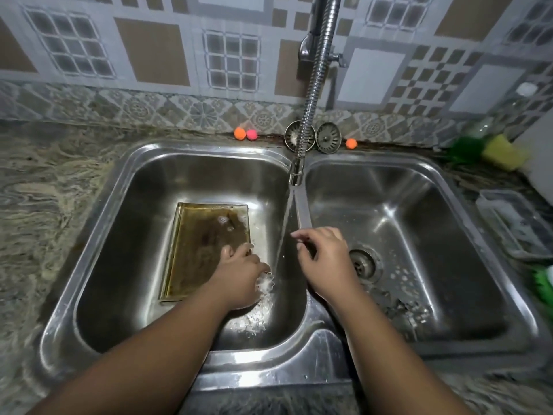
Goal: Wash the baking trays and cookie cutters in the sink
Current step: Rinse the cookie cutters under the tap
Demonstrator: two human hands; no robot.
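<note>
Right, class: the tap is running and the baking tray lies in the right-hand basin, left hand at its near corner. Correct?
No. The head view shows the baking tray in the left-hand basin, not the right-hand one. The rest stands: the tap is running and the left hand is at the tray's near corner.

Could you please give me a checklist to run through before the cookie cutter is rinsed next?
1. Water running from the tap: ok.
2. The stream falls into the left basin, at the cookie cutter: ok.
3. Grip of the left hand on the cutter: cannot tell, the hand hides it.
4. The right hand is free to help: ok, nothing visible in it.
5. The baking tray is clean: not ok, brown residue shows.
</note>
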